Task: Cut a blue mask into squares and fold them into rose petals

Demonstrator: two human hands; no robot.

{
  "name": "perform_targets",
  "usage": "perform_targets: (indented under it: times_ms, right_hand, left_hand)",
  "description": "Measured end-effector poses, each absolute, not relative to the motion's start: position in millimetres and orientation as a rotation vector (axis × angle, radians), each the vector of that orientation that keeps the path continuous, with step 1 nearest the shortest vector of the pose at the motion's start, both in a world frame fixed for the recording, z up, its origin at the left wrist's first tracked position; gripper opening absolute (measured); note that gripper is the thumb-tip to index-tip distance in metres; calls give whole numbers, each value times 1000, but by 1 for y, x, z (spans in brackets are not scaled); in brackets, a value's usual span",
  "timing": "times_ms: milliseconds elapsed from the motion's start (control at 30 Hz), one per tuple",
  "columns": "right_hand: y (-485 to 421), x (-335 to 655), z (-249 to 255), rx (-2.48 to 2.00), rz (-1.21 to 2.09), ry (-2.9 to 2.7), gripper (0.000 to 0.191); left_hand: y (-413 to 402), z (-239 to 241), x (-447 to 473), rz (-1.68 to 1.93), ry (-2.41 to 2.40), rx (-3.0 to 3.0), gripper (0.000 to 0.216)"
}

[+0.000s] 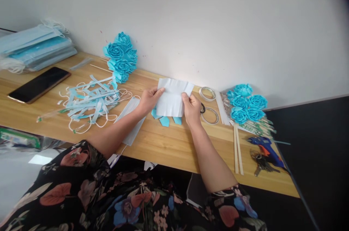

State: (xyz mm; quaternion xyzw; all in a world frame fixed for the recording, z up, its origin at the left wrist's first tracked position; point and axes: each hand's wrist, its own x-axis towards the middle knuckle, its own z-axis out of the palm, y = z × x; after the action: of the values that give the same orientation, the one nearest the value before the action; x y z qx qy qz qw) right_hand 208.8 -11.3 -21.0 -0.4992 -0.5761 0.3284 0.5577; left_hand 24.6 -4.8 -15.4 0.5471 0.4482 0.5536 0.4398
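My left hand (148, 101) and my right hand (192, 109) together hold up a white pleated sheet (172, 96), the inner layer of a face mask, above the wooden table (169, 144). The left hand pinches its left edge and the right hand grips its lower right corner. Under the sheet lie small blue cut pieces (165, 120). A flat pale blue mask layer (132, 120) lies beneath my left forearm.
A heap of cut mask strips and ear loops (91, 102) lies at left, next to a phone (39, 84) and stacked masks (35, 47). Blue fabric roses stand at the wall (121, 56) and at right (245, 104). Tape rolls (208, 104), sticks (237, 149), a glue gun (265, 148) and keys (260, 163) lie right.
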Motion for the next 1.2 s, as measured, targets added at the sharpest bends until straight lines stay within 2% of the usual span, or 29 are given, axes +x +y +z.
perform_targets:
  times_ms: [367,567,633,733,867,1000,1200]
  right_hand:
    - [-9,210,-24,-1219,646,-1300,51]
    - [2,216,-20,-1083,741,-843,44]
    - [8,222,-18,-1007,793,-689,40]
    - [15,231,-15,-954,825,-579,40]
    - [18,236,-16,-948,819,-543,31]
    - [18,235,-19,-936,857,-543,32]
    - [17,230,-19,-956,872,-546,35]
  left_hand:
    - [-8,-4,22,1405,1056,1367,46]
    - [-7,-6,18,1385,1161,1602,39]
    - [-10,-9,20,1300,1192,1909,34]
    - [-17,-16,30,1092,969,2369,27]
    - [-26,-28,46,760,706,2735,33]
    - [-26,-37,51,583,746,2863,27]
    - [-10,-36,37,651,1065,2780,26]
